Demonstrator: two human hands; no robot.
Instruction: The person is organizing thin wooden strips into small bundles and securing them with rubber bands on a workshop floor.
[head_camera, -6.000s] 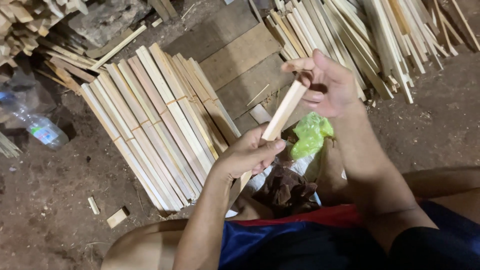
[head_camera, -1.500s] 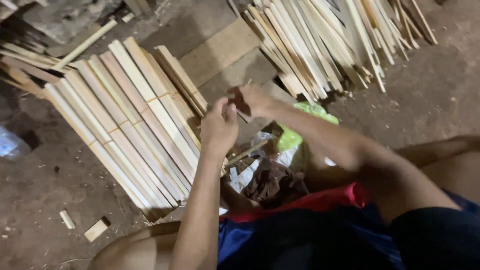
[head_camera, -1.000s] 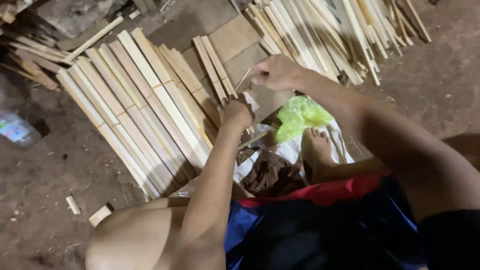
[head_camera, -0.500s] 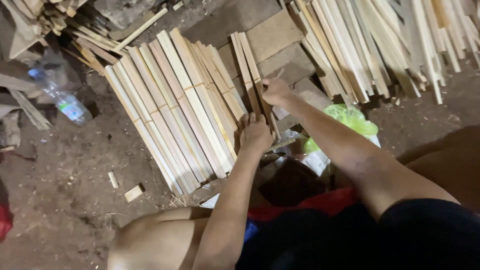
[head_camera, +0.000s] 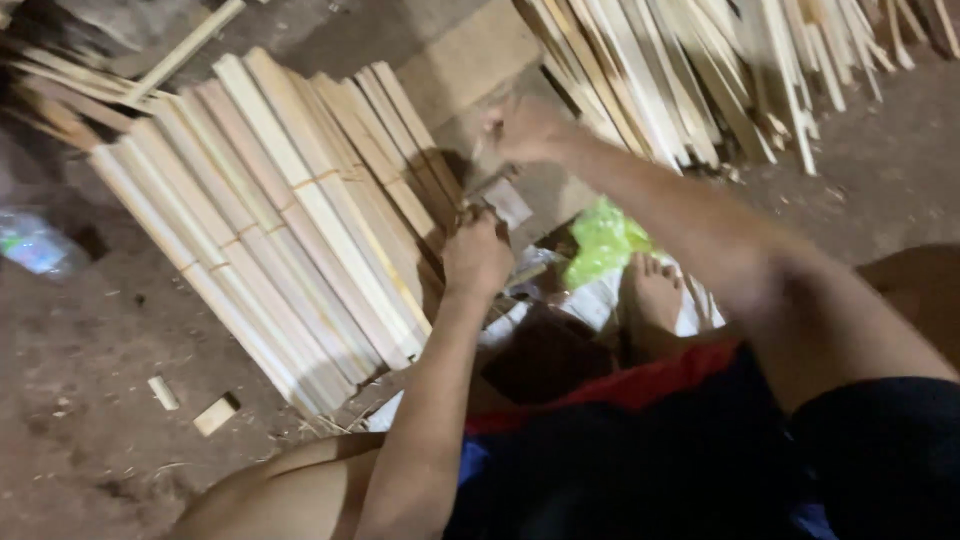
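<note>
My left hand (head_camera: 478, 255) is curled into a fist at the near end of the rightmost slats of a flat stack of pale wooden slats (head_camera: 270, 220) on the dirt floor. Whether it grips anything I cannot tell. My right hand (head_camera: 520, 130) is blurred and hovers just right of the stack's far end, over a brown board (head_camera: 465, 60); its fingers are unclear. A thin splinter-like piece (head_camera: 490, 185) shows between the two hands.
A loose pile of long slats (head_camera: 700, 70) fans across the top right. A green plastic bag (head_camera: 605, 235) and my bare foot (head_camera: 655, 290) lie by my legs. A plastic bottle (head_camera: 35, 245) lies far left; small wood offcuts (head_camera: 215, 412) lie near my knee.
Both hands had carried slats to the stack's right side and laid them there. Now the right hand has lifted off toward the board, and the left stays at the slats' near end.
</note>
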